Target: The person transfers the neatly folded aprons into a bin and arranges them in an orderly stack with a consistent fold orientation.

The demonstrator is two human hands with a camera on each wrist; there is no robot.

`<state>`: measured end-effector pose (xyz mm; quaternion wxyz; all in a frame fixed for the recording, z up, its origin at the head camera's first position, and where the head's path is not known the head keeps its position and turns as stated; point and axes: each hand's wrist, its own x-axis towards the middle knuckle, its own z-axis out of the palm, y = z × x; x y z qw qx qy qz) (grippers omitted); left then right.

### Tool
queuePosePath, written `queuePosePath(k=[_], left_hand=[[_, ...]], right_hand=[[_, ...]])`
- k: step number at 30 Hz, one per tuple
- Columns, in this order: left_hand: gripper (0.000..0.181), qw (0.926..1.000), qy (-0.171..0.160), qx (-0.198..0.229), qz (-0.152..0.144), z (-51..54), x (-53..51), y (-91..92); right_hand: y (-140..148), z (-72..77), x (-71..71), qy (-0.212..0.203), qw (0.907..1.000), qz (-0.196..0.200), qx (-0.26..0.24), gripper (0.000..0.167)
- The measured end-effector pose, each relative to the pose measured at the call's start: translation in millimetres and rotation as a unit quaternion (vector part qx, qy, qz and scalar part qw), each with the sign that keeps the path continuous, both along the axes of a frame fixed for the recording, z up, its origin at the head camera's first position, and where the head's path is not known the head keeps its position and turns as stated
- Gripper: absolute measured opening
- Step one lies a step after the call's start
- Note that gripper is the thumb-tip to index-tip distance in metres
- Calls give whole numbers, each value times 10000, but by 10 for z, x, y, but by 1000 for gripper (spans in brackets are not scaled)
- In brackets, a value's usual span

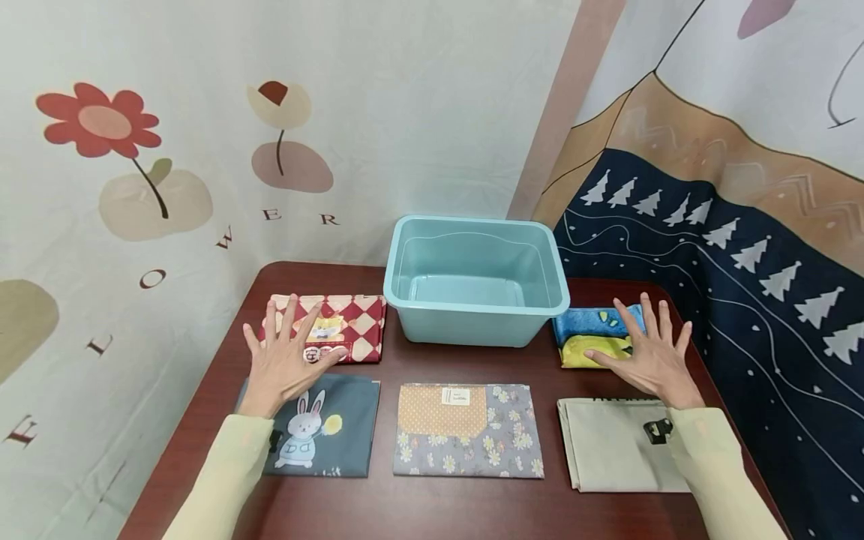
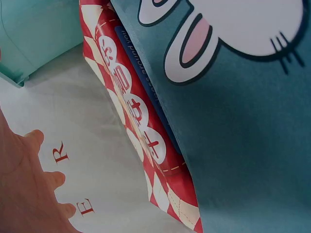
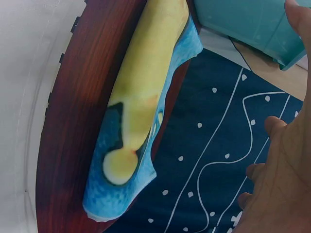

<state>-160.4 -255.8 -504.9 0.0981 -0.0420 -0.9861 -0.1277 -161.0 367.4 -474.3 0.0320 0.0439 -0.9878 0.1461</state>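
My left hand [image 1: 282, 367] is held with fingers spread above a folded red-and-cream checkered cloth [image 1: 364, 330] and a folded dark teal cloth [image 1: 358, 442] printed with a white rabbit. Likewise spread, my right hand [image 1: 651, 361] hovers by a folded blue-and-yellow cloth [image 1: 583, 324], with a folded beige cloth [image 1: 610, 450] nearer the front. Both hands hold nothing. Between them lies a folded grey floral cloth [image 1: 469, 450] with an orange dotted panel and a white label. The right wrist view shows the blue-and-yellow cloth [image 3: 146, 77] as a thick, rounded fold.
A light blue plastic tub [image 1: 466, 330] stands at the table's back middle, with nothing visible inside. The dark red-brown table [image 1: 466, 510] meets a printed pale curtain [image 1: 418, 112] behind and on the left. A navy curtain with white trees [image 1: 756, 315] hangs along the right side.
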Motion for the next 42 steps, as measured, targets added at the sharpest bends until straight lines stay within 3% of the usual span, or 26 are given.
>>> queuePosePath(k=[21,28,33,42], left_hand=[[101,9994,-159,296,-111,12,31,79],[104,9974,-381,596,-157,53,31,199],[104,9936,-640,893,-253,64,58,290],[103,9798,-1226,1538,-346,11,224,470]], right_hand=[[-112,23,70,128,9997,145,-115,106],[-247,99,79,-150,9992,125,-341,106],[-351,109,99,-375,9985,130,-383,108],[-522,61,196,-814,9936,307,-717,109]])
